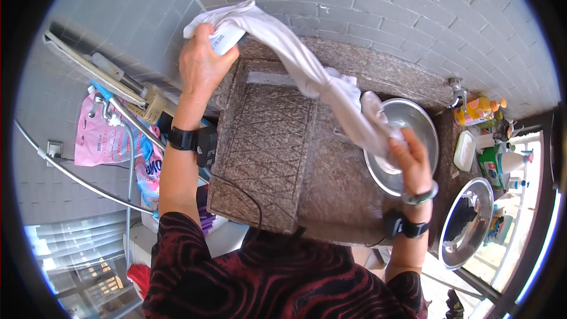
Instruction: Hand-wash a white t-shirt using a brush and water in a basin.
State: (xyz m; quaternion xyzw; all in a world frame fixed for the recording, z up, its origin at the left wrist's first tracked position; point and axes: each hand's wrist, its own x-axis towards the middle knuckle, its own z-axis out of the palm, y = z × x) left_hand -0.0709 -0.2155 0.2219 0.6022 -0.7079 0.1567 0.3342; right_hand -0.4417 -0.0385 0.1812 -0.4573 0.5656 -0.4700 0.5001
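A wet-looking white cloth (310, 68) is stretched and twisted between both hands above a stone laundry sink (341, 177). My left hand (201, 64) holds its upper end at the back left, together with a pale blue-white object (228, 40) that bears writing; it cannot be told what that object is. My right hand (412, 159) grips the cloth's lower end over a round metal basin (427, 128), which stands in the right of the sink. A ridged stone washboard slab (266, 155) lies between my arms. Both wrists wear dark straps with devices.
A tap (457, 93) is at the back right. Bottles, a green box (489, 166) and a soap dish (465, 150) line the right ledge, with a second metal basin (467, 226) holding dark cloth. Hoses and a pink detergent bag (102, 135) are at the left, and a tiled wall rises behind.
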